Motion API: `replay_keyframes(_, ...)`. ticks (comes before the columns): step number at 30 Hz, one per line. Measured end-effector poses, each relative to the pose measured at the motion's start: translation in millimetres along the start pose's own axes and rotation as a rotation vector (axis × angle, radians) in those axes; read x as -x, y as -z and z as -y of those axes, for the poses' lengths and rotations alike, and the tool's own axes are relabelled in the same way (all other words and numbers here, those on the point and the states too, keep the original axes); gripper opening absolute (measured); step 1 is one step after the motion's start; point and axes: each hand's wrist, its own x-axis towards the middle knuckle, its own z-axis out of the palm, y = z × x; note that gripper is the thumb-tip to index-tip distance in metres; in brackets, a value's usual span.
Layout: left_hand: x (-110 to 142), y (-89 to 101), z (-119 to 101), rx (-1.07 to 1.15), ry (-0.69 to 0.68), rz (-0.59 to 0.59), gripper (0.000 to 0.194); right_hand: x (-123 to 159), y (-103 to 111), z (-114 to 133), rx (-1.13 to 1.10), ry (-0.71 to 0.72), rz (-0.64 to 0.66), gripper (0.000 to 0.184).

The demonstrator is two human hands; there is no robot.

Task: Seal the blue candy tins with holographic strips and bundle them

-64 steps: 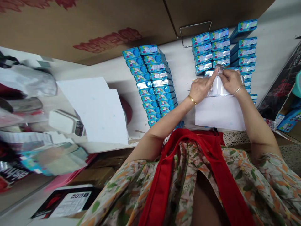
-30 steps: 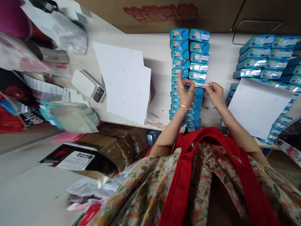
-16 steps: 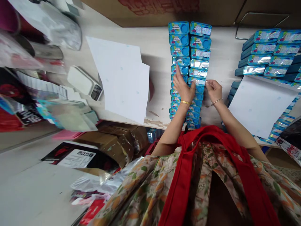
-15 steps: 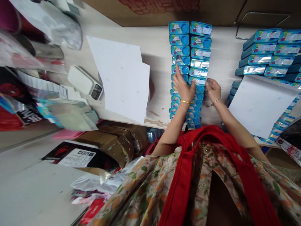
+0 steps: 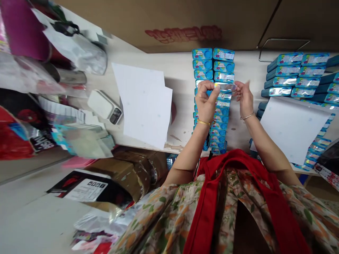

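Two columns of small blue tins (image 5: 213,65) run down the pale table (image 5: 182,70) in front of me; several bear a shiny silver sticker. My left hand (image 5: 206,102) and my right hand (image 5: 245,99) are raised just above these tins. Between their pinched fingertips they hold a shiny silver sticker strip (image 5: 225,86) stretched flat. Each wrist wears a gold bangle.
More blue tins (image 5: 288,70) lie at the right, partly under a white sheet (image 5: 291,123). Two white sheets (image 5: 144,102) and a small scale (image 5: 105,106) lie at the left by bags and packets. Cardboard boxes (image 5: 185,21) stand behind the table.
Two seconds ago both hands worked at the right group of tins. They moved over to the middle columns, pressed down on a tin there, and now are lifted with a sticker strip between them.
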Motion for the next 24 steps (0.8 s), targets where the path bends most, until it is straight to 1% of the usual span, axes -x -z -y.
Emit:
replay_keyframes(1,-4.1,-3.8,4.2,0.041,0.066,0.009,0.037,-2.6,-2.5,6.9,-0.039,-0.012,-0.004,0.073)
replay_keyframes(3,-12.0,-11.0,17.2,0.103,0.181,0.014,0.032,-8.4,-6.1,14.4,-0.047,0.053,0.005,0.06)
replay_keyframes(5,-21.1,-17.0,32.5,0.095,0.241,0.004,0.028,-17.1,-6.1,14.4,-0.039,0.12,-0.034,0.058)
replay_keyframes(7,-33.2,-22.1,46.5,0.022,0.209,-0.033,0.028,-30.3,-2.9,10.1,-0.005,0.173,-0.075,0.059)
replay_keyframes(10,-54.7,-29.6,62.9,-0.104,0.115,-0.084,0.033,-55.8,2.7,1.5,0.096,0.23,-0.105,0.059)
replay_keyframes(12,-67.2,-34.9,70.0,-0.169,0.102,-0.106,0.033,-71.7,4.1,-3.5,0.18,0.256,-0.105,0.059)
replay_keyframes(16,-79.0,-44.5,73.1,-0.307,0.138,-0.13,0.024,-89.3,1.8,-9.6,0.333,0.28,-0.104,0.058)
replay_keyframes(18,-79.5,-47.6,69.7,-0.404,0.17,-0.126,0.021,-90.9,0.3,-10.1,0.385,0.283,-0.094,0.058)
replay_keyframes(22,-77.5,-49.6,61.3,-0.571,0.237,-0.081,0.015,-88.4,-1.6,-10.6,0.443,0.278,-0.052,0.058)
replay_keyframes(24,-77.1,-48.7,60.8,-0.605,0.237,-0.079,0.017,-88.0,-3.0,-15.5,0.444,0.276,-0.008,0.058)
